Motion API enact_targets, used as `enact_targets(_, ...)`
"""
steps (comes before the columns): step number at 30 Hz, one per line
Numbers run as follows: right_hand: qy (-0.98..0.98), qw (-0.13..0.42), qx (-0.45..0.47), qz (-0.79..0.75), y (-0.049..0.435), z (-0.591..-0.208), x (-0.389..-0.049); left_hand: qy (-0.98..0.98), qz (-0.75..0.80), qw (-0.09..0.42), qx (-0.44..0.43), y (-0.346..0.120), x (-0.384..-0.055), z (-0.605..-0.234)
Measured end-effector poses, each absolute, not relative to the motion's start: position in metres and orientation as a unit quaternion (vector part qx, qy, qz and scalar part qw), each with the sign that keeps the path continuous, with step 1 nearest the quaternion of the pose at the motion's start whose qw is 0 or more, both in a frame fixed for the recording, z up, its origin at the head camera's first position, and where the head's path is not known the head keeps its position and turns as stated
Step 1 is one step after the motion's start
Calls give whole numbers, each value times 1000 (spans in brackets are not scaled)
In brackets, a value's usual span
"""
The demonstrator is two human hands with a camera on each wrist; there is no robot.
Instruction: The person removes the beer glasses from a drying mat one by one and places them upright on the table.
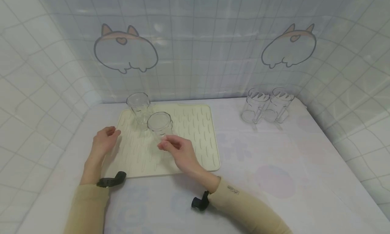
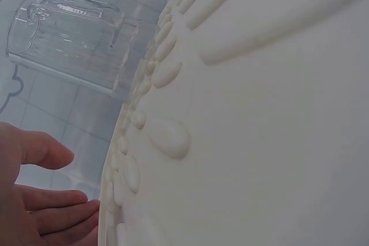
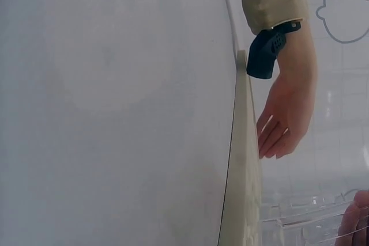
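Note:
Two clear glass mugs stand on a cream ridged drying mat: the rear-left mug (image 1: 138, 107) near its back corner and the front mug (image 1: 159, 121) nearer the middle. My right hand (image 1: 181, 153) pinches the front mug at its near side, where the fingers cover the handle. In the right wrist view, its fingertips (image 3: 360, 220) show beside the glass at the bottom corner. Over the mat's left edge, my left hand (image 1: 105, 141) holds nothing, thumb and fingers apart and loosely bent. One glass mug (image 2: 69, 41) appears beyond that hand in the left wrist view.
Two more clear mugs, a left one (image 1: 255, 105) and a right one (image 1: 277, 105), stand side by side at the table's back right. The drying mat (image 1: 201, 153) lies left of centre on a pale table cover (image 1: 274, 180). A tiled-pattern curtain (image 1: 207, 58) rises behind.

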State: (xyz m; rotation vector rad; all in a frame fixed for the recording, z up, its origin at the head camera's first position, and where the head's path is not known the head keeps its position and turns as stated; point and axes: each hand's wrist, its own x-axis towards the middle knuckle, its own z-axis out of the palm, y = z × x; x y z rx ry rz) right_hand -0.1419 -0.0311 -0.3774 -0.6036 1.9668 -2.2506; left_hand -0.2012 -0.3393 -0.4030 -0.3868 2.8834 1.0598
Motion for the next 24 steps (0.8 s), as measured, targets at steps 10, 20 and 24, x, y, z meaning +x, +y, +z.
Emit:
enact_targets(10, 650, 37, -175, -738, -20, -379, -144, 930, 345, 31, -126, -340, -202, -402)
enact_targets(20, 672, 30, -173, -720, 0, -379, -147, 930, 343, 34, -129, -340, -203, -403)
enact_targets(24, 677, 24, -170, -716, 7, -379, -148, 929, 346, 35, -126, -340, -202, -403)
